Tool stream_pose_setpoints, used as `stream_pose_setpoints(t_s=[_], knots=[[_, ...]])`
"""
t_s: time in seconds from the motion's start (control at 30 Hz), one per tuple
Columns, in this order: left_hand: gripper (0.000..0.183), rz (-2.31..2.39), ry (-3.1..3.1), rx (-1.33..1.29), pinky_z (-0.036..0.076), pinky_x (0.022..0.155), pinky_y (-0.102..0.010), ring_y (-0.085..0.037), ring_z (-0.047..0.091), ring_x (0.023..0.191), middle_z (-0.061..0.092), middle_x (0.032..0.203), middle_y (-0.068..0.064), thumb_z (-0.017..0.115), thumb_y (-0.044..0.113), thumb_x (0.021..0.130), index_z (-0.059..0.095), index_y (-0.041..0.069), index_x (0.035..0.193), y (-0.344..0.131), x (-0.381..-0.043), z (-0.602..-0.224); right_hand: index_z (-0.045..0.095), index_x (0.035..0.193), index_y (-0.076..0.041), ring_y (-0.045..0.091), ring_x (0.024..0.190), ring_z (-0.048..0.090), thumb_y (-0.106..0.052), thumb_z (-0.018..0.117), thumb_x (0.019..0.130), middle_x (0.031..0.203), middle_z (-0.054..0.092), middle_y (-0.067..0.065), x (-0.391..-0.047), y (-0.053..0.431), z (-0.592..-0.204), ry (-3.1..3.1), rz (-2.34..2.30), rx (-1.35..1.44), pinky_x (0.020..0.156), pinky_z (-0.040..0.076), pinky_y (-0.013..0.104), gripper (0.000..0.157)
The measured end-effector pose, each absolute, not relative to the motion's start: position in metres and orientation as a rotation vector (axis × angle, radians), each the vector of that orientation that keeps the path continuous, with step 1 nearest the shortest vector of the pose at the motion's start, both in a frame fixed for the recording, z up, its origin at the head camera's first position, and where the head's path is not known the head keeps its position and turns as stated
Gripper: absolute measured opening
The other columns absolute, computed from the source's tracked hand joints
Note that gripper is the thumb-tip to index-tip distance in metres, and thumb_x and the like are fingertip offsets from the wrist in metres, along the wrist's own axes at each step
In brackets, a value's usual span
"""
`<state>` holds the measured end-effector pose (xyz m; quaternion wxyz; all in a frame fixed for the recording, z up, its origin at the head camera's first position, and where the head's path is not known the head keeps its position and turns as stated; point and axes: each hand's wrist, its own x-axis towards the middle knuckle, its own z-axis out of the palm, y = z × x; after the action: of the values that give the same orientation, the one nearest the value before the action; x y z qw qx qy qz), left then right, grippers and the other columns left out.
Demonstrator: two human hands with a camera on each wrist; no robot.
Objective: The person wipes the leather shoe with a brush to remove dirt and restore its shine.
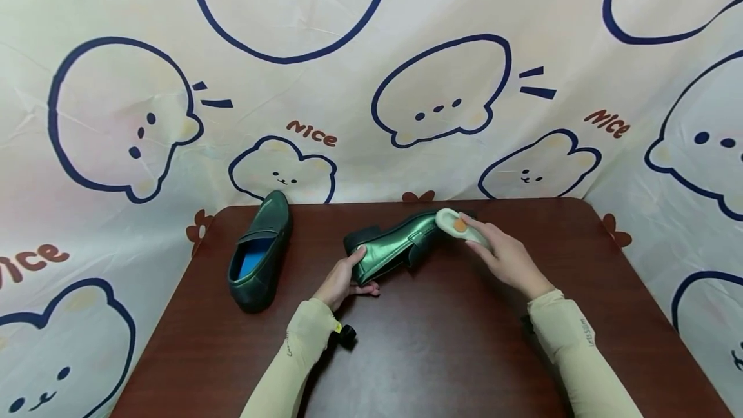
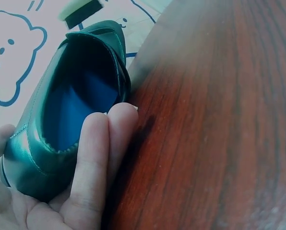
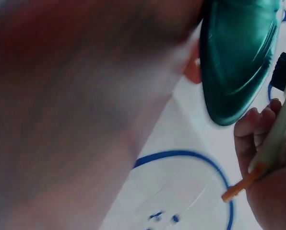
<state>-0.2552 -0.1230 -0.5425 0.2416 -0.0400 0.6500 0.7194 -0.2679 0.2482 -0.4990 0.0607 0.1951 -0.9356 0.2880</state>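
My left hand holds a shiny dark green loafer by its heel, thumb on one side and fingers along the other. The shoe is tipped on its side, its toe pointing to the right. In the left wrist view, its blue insole shows through the opening. Beside the toe, my right hand grips a pale green shoe brush with an orange piece on it. Dark bristles show in the right wrist view, apart from the toe there. A matching loafer stands upright to the left.
A dark brown wooden table lies under both hands. Its back edge meets a pale printed cloth with cartoon outlines, which also hangs along the left and right sides. A small black device sits at the left wrist.
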Motion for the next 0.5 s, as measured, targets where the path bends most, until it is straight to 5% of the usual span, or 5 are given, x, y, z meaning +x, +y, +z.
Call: stream_pose_setpoints(t_s=[0.23, 0.5], knots=[[0.074, 1.969, 1.782, -0.112, 0.062, 0.082, -0.038, -0.03, 0.077, 0.076, 0.075, 0.093, -0.021, 0.049, 0.066, 0.101, 0.061, -0.002, 0.129, -0.124, -0.256, -0.543, 0.038, 0.161, -0.032, 0.023, 0.089, 0.056, -0.026, 0.062, 0.106, 0.115, 0.062, 0.009, -0.275, 0.212, -0.494, -2.829, 0.845, 0.697, 0.08, 0.05, 0.041, 0.06], [0.074, 1.956, 1.778, -0.123, 0.062, 0.081, -0.037, -0.03, 0.077, 0.075, 0.076, 0.09, -0.019, 0.049, 0.066, 0.101, 0.061, -0.001, 0.13, -0.123, -0.257, -0.543, 0.039, 0.16, -0.032, 0.025, 0.091, 0.056, -0.025, 0.063, 0.105, 0.115, 0.063, 0.01, -0.276, 0.231, -0.498, -2.834, 0.85, 0.601, 0.083, 0.05, 0.043, 0.06]])
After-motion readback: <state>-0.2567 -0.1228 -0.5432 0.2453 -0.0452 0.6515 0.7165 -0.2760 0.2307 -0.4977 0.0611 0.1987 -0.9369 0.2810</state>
